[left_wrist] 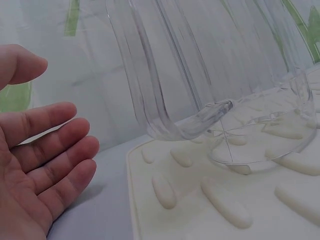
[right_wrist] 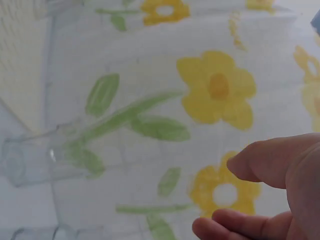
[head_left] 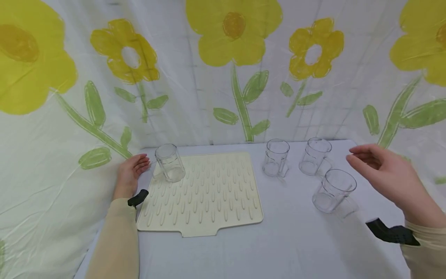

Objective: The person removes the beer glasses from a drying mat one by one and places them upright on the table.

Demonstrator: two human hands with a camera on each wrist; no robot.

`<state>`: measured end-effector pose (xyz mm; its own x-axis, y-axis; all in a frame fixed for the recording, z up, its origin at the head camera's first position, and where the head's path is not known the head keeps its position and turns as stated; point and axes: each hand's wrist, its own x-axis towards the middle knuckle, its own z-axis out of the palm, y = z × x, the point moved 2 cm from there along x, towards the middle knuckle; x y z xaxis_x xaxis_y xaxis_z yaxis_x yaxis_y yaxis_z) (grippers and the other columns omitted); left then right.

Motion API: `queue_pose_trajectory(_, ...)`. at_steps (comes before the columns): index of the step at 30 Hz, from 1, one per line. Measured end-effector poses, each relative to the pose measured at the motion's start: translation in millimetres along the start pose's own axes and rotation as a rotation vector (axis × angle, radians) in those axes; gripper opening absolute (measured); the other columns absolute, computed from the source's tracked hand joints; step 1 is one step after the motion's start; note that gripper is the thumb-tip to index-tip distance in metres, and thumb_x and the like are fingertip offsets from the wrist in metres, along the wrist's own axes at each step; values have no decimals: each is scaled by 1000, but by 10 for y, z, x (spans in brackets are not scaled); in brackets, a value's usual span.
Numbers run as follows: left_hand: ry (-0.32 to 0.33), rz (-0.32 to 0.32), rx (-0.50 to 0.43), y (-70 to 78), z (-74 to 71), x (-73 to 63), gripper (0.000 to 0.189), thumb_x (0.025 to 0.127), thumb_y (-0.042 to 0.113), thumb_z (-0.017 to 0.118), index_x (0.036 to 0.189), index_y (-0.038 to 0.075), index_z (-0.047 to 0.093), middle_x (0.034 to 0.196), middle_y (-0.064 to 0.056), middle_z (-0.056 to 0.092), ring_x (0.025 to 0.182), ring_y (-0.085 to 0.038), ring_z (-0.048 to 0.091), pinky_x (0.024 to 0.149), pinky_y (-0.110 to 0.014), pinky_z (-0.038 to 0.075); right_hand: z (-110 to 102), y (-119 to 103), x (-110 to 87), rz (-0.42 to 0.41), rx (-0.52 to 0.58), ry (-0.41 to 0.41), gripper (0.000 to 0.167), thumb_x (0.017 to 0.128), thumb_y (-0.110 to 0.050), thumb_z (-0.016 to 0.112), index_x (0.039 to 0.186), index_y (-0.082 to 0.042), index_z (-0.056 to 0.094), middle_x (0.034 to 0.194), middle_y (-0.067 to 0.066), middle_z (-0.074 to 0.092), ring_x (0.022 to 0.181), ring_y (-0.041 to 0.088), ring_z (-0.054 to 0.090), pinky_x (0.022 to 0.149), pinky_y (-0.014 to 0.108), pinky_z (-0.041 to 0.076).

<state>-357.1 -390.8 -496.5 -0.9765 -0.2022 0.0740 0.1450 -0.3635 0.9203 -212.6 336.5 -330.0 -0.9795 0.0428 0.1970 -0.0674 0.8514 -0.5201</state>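
A clear glass mug [head_left: 170, 163] stands upright on the far left corner of a cream ribbed drying mat [head_left: 205, 193]. Just left of it is my left hand [head_left: 131, 172], fingers loosely bent and holding nothing. In the left wrist view the mug's handle [left_wrist: 150, 100] points toward that hand [left_wrist: 50, 150], with a gap between them. My right hand [head_left: 390, 170] hangs above the table at the right, thumb and fingers apart, nothing in its grasp. Nearest to it is a clear mug [head_left: 332, 192]; another two, a back mug [head_left: 313, 157] and a left mug [head_left: 275, 159], stand close by.
The white tabletop [head_left: 278, 244] carries the mat at left and the three mugs at right. A flower-printed curtain [head_left: 195, 100] hangs behind the table and along its left side. Each wrist wears a black band [head_left: 393, 232].
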Motion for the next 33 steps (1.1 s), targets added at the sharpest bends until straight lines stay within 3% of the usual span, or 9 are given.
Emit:
queue_pose_trajectory(2,-3,4,12,3,-15,-7,23,116,18,61,120,1,77,111,-8,82,101,-18,80,92,-25,66,68,-222,112,-62,33,-3,53,111,-50,66,149,-13,64,135,16,73,96,-17,56,70,11,47)
queue_pose_trajectory(5,0,2,29,-1,-37,-8,24,115,20,63,122,1,76,112,-7,81,103,-19,79,93,-24,66,227,-597,264,-165,94,-28,50,112,-46,67,151,-14,63,137,12,72,111,3,69,77,8,48)
queue_pose_trajectory(7,1,3,38,-4,-50,-3,24,115,20,64,123,2,76,113,-7,80,104,-19,79,93,-24,66,365,-868,353,-219,134,-40,50,112,-46,67,151,-15,62,137,10,72,119,21,72,86,15,53)
queue_pose_trajectory(9,5,5,41,-5,-55,5,23,115,20,64,123,2,77,112,-7,80,104,-19,79,93,-24,67,524,-1134,437,-268,188,-66,50,111,-45,67,151,-14,62,137,10,72,123,33,72,96,30,59)
queue_pose_trajectory(12,6,5,41,-6,-60,25,22,114,19,65,122,2,77,111,-7,81,104,-19,80,93,-25,67,798,-1500,561,-331,259,-107,51,111,-45,69,150,-14,62,140,9,71,126,33,71,106,52,60)
queue_pose_trajectory(13,7,4,39,-8,-61,32,21,114,18,66,122,2,77,110,-7,81,104,-19,80,93,-25,67,896,-1610,606,-359,292,-123,51,110,-43,70,151,-14,62,141,9,71,128,33,71,110,54,59)
queue_pose_trajectory(18,6,7,78,-25,-38,56,26,114,20,66,126,-1,74,112,-7,80,107,-22,79,94,-25,66,1378,-2085,780,-465,416,-198,53,108,-39,74,152,-13,61,146,8,68,135,30,67,116,48,56)
queue_pose_trajectory(24,27,7,128,-36,3,64,31,115,21,63,131,-4,71,113,-6,79,109,-22,78,94,-24,66,1905,-2501,940,-533,472,-252,59,106,-38,77,157,-15,58,152,7,66,140,26,65,116,43,55)
queue_pose_trajectory(33,31,20,150,-20,-25,58,38,116,20,60,138,-10,65,116,-7,80,110,-22,77,94,-24,66,2500,-2902,1101,-512,523,-406,74,100,-42,83,162,-15,52,162,3,59,151,27,57,124,44,50)
